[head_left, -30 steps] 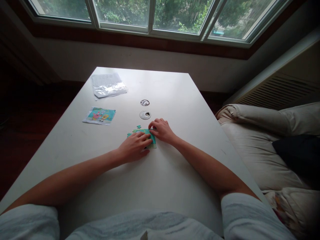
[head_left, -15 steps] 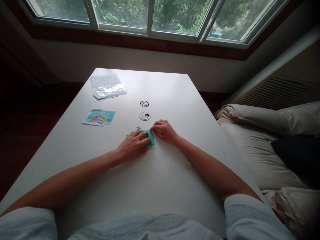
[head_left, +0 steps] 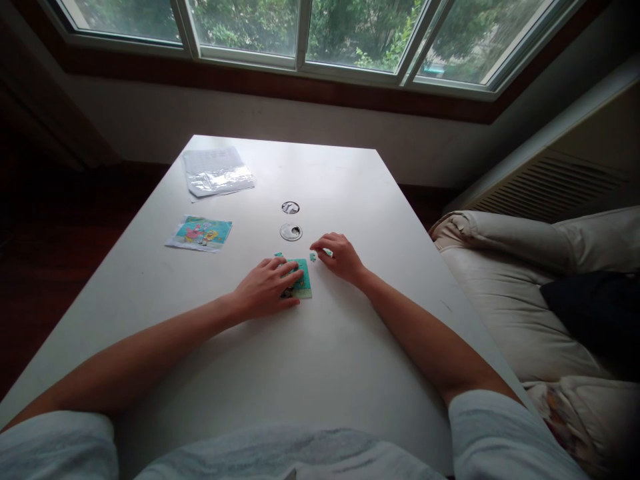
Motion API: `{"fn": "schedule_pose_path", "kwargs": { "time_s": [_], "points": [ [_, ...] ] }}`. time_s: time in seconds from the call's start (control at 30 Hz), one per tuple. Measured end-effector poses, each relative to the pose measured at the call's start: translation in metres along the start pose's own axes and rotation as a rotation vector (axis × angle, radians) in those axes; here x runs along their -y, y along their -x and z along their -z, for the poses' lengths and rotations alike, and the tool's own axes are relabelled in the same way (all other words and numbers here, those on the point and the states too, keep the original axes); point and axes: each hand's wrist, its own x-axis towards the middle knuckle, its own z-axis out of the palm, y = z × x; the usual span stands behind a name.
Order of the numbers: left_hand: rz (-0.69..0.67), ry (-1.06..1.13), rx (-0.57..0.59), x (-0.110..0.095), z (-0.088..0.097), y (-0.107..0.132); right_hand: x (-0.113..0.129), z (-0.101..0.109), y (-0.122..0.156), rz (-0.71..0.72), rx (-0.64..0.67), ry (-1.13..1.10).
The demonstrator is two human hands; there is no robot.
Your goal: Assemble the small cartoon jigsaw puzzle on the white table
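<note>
A partly assembled jigsaw puzzle [head_left: 304, 287], teal with a pale green lower edge, lies on the white table. My left hand [head_left: 267, 283] rests over its left part, fingers spread and flat, hiding much of the picture. One loose teal piece [head_left: 279, 255] shows just beyond those fingers. Right of the puzzle, my right hand [head_left: 340, 257] hovers low with bent fingers, thumb and forefinger apart. A small puzzle piece [head_left: 313, 257] lies just under its fingertips. Another teal piece [head_left: 329, 253] is partly visible beneath the same hand.
A picture sheet with cartoon figures [head_left: 203, 233] lies left of the puzzle. Farther back is a clear plastic sleeve with papers [head_left: 217, 173]. Two round fittings [head_left: 291, 231] are set in the white table [head_left: 280, 380]. A beige sofa [head_left: 495, 293] stands along the right.
My right hand has moved slightly right and away from the puzzle's upper corner, uncovering small pieces below it. My left hand stays on the puzzle, its fingers a little more spread.
</note>
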Motion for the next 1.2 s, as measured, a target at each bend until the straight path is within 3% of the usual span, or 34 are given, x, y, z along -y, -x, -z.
{"fn": "schedule_pose_path", "kwargs": {
  "time_s": [0.17,0.47,0.77,0.93,1.2],
  "points": [
    [-0.016,-0.004,0.0,0.002,0.0,0.002,-0.019,0.012,-0.005,-0.088,-0.107,-0.056],
    [-0.056,0.05,0.003,-0.005,-0.004,0.005,-0.041,0.021,-0.004,-0.064,0.093,-0.131],
    [-0.17,0.124,-0.011,-0.017,-0.006,0.002,-0.034,0.014,-0.004,-0.04,0.094,0.04],
    [-0.162,0.079,0.036,-0.021,0.002,0.002,-0.036,0.01,-0.004,-0.109,0.058,-0.071],
    [-0.261,0.168,0.038,-0.024,-0.013,0.005,-0.042,0.006,-0.005,-0.307,0.03,-0.437]
  ]
}}
